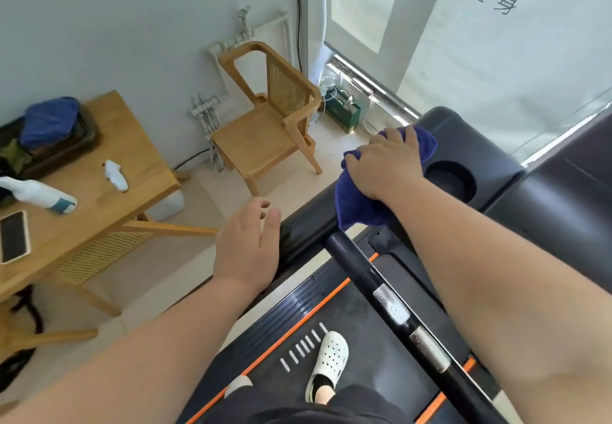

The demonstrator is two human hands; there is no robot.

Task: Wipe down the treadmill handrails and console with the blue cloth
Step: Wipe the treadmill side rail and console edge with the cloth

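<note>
The blue cloth (351,200) lies bunched on the left corner of the treadmill console (480,145), where the console meets the black handrail (357,271). The fingers (395,134) of the right hand (387,165) are bent over the top of the bunch and clamp it against the console. Folds of cloth stick out beyond the fingertips and hang down below the wrist. The thumb is hidden.

The left hand (246,248) holds nothing. Its fingers (273,225) are relaxed, slightly apart and loosely bent. It is just beside the padded side arm (304,228) of the treadmill; whether it touches the arm cannot be told.

Just to the right of the cloth, a round cup recess (450,180) is sunk in the console. The handrail runs from under the cloth towards the person and carries two worn metal sensor plates (392,306). Below it lies the dark treadmill belt (364,344) with orange edging, and a foot in a white perforated clog (328,360) stands on the belt.

To the left stands a wooden bench (132,145). On it lie a white spray bottle (43,195) on its side, a phone (13,236) face up, a small crumpled white item (116,175) and a dark tray (82,139) with a blue bundle (49,119) on top. Beyond the bench, a wooden chair (265,125) with a cane back stands against the wall, and a green bag (342,114) sits by the window.
</note>
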